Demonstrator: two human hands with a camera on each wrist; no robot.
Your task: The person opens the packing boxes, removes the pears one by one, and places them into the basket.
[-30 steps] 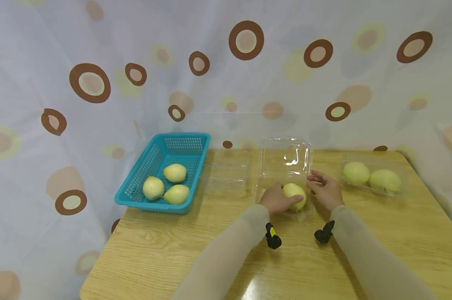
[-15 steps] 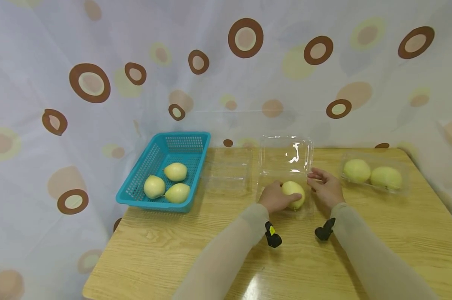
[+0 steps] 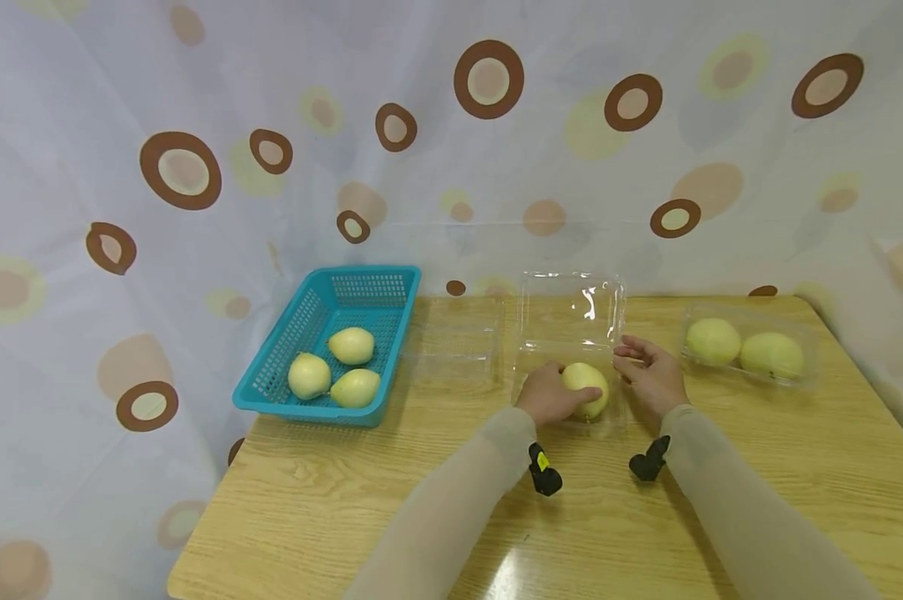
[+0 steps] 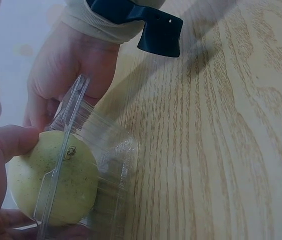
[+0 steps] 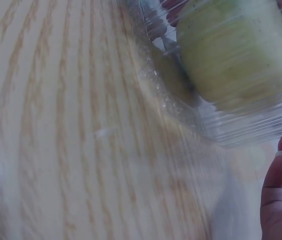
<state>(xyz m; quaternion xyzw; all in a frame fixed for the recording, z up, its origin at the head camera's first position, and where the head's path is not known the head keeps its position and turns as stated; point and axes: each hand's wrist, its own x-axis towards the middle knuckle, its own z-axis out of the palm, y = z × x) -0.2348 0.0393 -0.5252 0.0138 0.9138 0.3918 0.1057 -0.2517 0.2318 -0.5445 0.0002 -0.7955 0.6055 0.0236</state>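
In the head view, my left hand point(image 3: 552, 396) grips a pale yellow-green pear point(image 3: 590, 380) that sits in the base of a clear plastic clamshell box point(image 3: 522, 367). The left wrist view shows this thumb on top of the pear point(image 4: 75, 175) and fingers beneath, with a clear wall crossing in front. My right hand point(image 3: 652, 379) is at the box's right side, fingertips right at its edge. In the right wrist view, the fingers point(image 5: 276, 180) extend towards the ribbed plastic wall point(image 5: 251, 127). The box's lid point(image 3: 564, 308) stands raised at the back.
A blue plastic basket point(image 3: 398, 350) holding several pears stands left on the wooden table point(image 3: 308, 500). Another clear box point(image 3: 451, 337) lies between basket and hands. At the right, a clear box point(image 3: 810, 358) contains two pears point(image 3: 714, 341). A patterned curtain point(image 3: 436, 167) hangs behind.
The head view has shifted slightly. Both hands keep their places at the box; the pear in the left hand has turned or moved very little.
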